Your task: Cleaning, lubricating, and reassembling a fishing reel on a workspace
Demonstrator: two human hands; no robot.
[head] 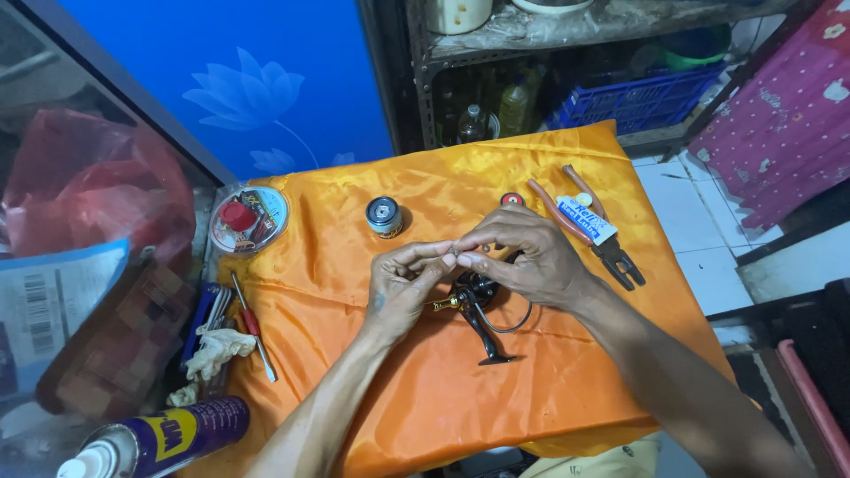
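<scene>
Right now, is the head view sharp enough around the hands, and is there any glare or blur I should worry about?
Head view: the left hand and right hand are in focus, fingertips meeting over the black fishing reel; the orange satin cloth shows soft sheen, no blown-out glare; the spray can at the lower edge is slightly soft; whatever the fingertips pinch is too small to tell.

Single head-worn view, looking steeply down, close over orange cloth (372,372), shelves beyond

Blue wall panel (221,80) w/ lotus, metal shelf (531,35), white tile floor (691,204)
</scene>
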